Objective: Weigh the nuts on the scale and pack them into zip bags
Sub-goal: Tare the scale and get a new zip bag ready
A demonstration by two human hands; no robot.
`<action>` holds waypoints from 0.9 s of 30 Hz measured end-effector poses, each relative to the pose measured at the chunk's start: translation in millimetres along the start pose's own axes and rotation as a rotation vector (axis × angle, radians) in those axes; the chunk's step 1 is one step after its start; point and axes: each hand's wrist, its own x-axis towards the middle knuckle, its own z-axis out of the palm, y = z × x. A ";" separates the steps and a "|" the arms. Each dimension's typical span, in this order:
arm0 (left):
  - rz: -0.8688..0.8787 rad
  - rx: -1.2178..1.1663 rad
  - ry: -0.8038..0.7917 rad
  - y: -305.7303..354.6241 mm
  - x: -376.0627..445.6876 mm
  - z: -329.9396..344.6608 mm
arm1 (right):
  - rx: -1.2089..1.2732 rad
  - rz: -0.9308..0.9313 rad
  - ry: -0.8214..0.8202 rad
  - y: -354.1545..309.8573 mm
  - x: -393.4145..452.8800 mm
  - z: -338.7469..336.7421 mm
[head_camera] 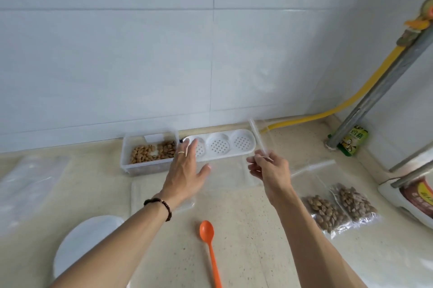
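The empty zip bag (259, 140) is hanging above the far middle of the worktop (246, 229), its zip strip running near-to-far and tilting up to the left. The right hand (269, 168) is pinching its near end. The left hand (187, 170), fingers spread and holding nothing, is lying just left of the bag and nearer the nut container (150, 153). 2 filled bags (339, 208) are lying to the right.

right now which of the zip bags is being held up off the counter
The empty zip bag pinched at its zip strip by the right hand. The two filled bags of nuts lie flat on the counter to its right.
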 end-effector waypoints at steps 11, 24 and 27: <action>-0.237 -0.343 0.102 -91.8 -96.6 -132.0 | 0.043 0.101 -0.009 33.3 -118.3 117.3; -0.428 -0.253 -0.040 -242.9 -199.8 -160.8 | -0.509 0.207 -0.060 139.0 -193.0 207.7; -0.434 -0.261 -0.080 -254.2 -202.9 -152.6 | -0.579 0.190 -0.021 149.3 -190.5 210.3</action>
